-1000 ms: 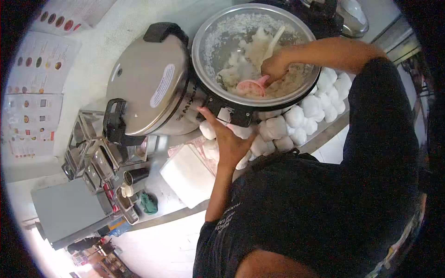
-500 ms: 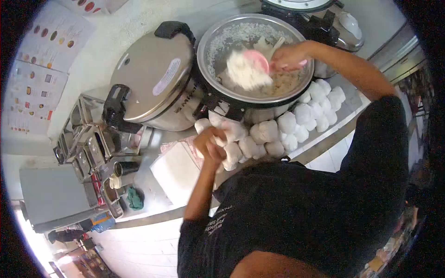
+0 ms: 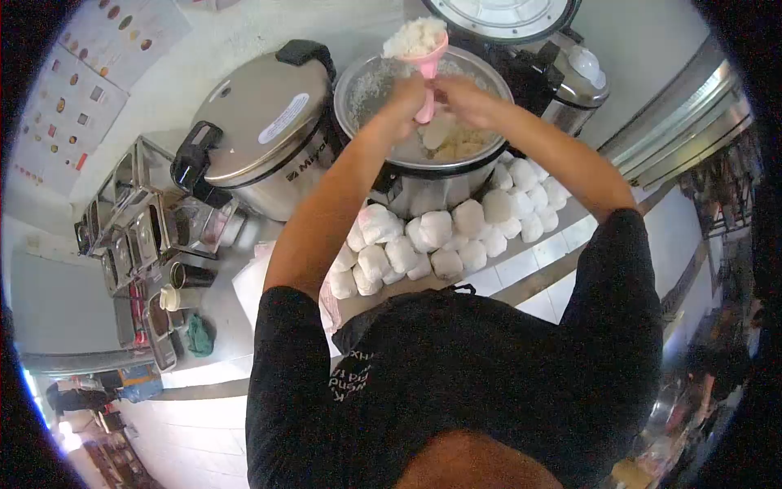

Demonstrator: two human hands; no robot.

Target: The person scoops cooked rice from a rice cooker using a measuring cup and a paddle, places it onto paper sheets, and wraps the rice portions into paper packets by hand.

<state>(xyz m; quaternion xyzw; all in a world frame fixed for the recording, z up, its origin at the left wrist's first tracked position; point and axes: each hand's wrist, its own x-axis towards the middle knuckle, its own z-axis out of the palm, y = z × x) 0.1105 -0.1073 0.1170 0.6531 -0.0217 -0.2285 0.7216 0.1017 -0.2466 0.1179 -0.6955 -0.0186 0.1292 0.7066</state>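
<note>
Above the open rice cooker, a pink rice scoop is raised with a mound of white rice on it. My left hand is closed around the scoop's handle, whose lower end sticks out below the fingers. My right hand meets it from the other side, fingers curled at the handle and partly hidden. Beneath the hands a pale paddle-like piece shows in the pot. Cooked rice lies inside and clings to the wall.
Several white wrapped bundles are piled along the counter in front of the cooker. A closed Miyako cooker stands left, another with its lid raised behind right. Metal containers, a dark cup and a green cloth sit further left.
The loaded scoop has risen out of the pot, away from my body. My left hand has moved from the wrapped bundles up to the scoop's handle, meeting my right hand.
</note>
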